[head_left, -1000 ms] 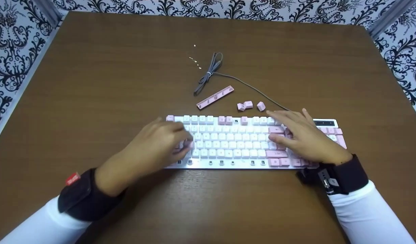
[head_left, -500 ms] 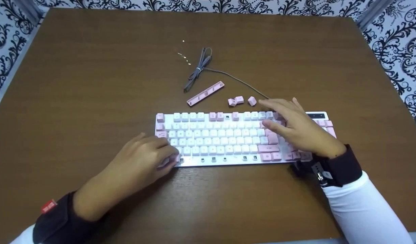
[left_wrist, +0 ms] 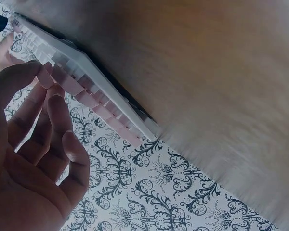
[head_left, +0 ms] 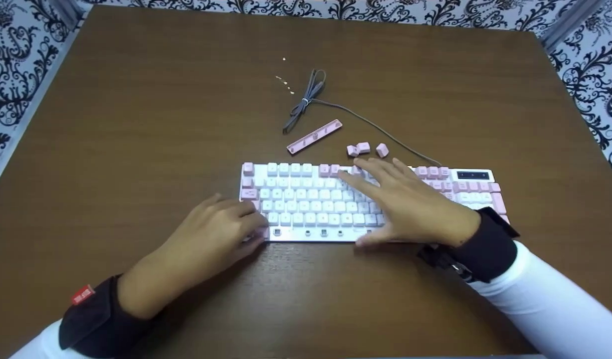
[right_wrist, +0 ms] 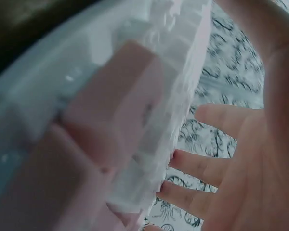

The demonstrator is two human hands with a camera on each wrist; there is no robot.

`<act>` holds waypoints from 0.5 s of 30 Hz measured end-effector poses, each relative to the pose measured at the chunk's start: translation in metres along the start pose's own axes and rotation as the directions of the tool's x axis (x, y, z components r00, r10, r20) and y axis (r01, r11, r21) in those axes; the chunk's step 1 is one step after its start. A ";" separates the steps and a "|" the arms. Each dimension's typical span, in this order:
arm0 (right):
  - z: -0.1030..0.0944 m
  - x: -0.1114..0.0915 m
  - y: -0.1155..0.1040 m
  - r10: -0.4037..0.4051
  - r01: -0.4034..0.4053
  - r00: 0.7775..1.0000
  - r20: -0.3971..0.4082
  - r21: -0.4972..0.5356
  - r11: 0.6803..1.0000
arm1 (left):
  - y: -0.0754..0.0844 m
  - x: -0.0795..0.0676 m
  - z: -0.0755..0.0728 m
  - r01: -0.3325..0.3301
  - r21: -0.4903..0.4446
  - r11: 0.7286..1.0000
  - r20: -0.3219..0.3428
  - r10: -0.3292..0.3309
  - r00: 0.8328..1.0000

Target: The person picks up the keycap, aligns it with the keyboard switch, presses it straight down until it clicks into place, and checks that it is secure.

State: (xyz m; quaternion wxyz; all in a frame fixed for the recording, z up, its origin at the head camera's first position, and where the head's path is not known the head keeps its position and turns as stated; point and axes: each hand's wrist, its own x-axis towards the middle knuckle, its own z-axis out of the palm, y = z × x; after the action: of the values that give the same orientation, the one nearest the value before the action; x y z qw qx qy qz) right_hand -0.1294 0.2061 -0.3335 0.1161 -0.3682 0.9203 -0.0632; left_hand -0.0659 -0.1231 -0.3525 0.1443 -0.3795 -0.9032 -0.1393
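A white and pink keyboard (head_left: 306, 193) lies across the wooden table, with bare switches showing along its front row. At its front left corner my left hand (head_left: 221, 224) pinches a small pink keycap (left_wrist: 45, 75) between thumb and fingertips, best seen in the left wrist view. Directly beside that keycap, more pink keycaps (left_wrist: 67, 81) line the keyboard's edge. My right hand (head_left: 415, 202) is spread over the right half of the keyboard, fingers extended, hiding many keys. In the right wrist view, its fingertips (right_wrist: 177, 159) reach the keys' far side.
Behind the keyboard lie a long pink spacebar keycap (head_left: 314, 136) turned underside up and several loose pink keycaps (head_left: 363, 147). A grey cable (head_left: 303, 102), bundled with a tie, runs to the keyboard's rear. Small pale bits (head_left: 285, 83) lie left of the cable.
My left hand has moved toward me and left, down to the keyboard's front left corner. The right hand has slid left from the keyboard's right side, with its fingers spread.
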 end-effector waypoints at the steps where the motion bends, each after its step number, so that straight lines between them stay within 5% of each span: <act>1: 0.000 -0.001 -0.001 0.001 -0.001 1.000 0.004 -0.020 1.000 | 0.000 0.001 0.000 -0.004 0.000 1.000 -0.004 0.004 1.000; 10: 0.001 -0.003 -0.004 0.007 -0.007 1.000 0.002 -0.072 0.997 | 0.001 0.004 0.002 0.018 -0.020 1.000 0.047 -0.017 0.999; 15: 0.000 -0.001 -0.005 0.019 -0.019 1.000 0.001 -0.073 0.997 | 0.002 0.002 0.001 0.022 0.012 1.000 0.022 -0.022 1.000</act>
State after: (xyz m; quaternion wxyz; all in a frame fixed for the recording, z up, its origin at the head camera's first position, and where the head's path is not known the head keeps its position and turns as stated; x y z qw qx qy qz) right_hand -0.1253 0.2034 -0.3320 0.1040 -0.3634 0.9254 -0.0282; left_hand -0.0653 -0.1202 -0.3523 0.1350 -0.3703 -0.9096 -0.1314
